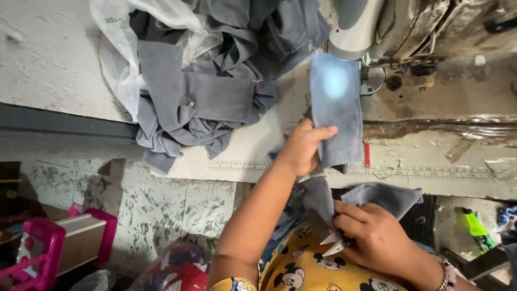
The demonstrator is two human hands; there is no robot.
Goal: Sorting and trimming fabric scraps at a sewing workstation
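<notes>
My left hand [302, 148] pinches a grey ribbed strip [336, 108], thumb over its lower edge, fingers shut on the cloth. The strip lies flat on the table [54, 64], running up to the sewing machine [358, 27], whose lamp throws a bright spot on it. My right hand [377, 234], lower and near my lap, is closed around small snips [335, 245] and touches another grey piece [377, 194]. A heap of grey cloth [204, 91] sits to the left, by a clear bag [121, 48].
</notes>
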